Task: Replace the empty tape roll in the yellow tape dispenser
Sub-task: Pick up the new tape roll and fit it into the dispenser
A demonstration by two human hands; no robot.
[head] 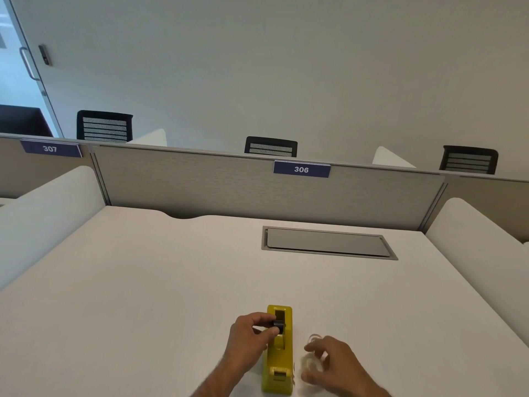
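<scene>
The yellow tape dispenser [278, 365] lies lengthwise on the white desk near the bottom edge of the head view. My left hand [249, 338] pinches a small black spool core [279, 326] just over the dispenser's open slot. To the right of the dispenser, my right hand [335, 362] curls around a clear tape roll [312, 365] on the desk, fingers on either side of it. Another clear ring [315, 338] lies just beyond those fingers; I cannot tell whether it is an empty core or a roll.
A grey flip-lid cable box [327, 242] is set into the desk [171, 282] at the far right. A grey partition [229, 184] with label 306 closes the back. White side dividers [472, 239] flank the desk. Black chairs stand beyond.
</scene>
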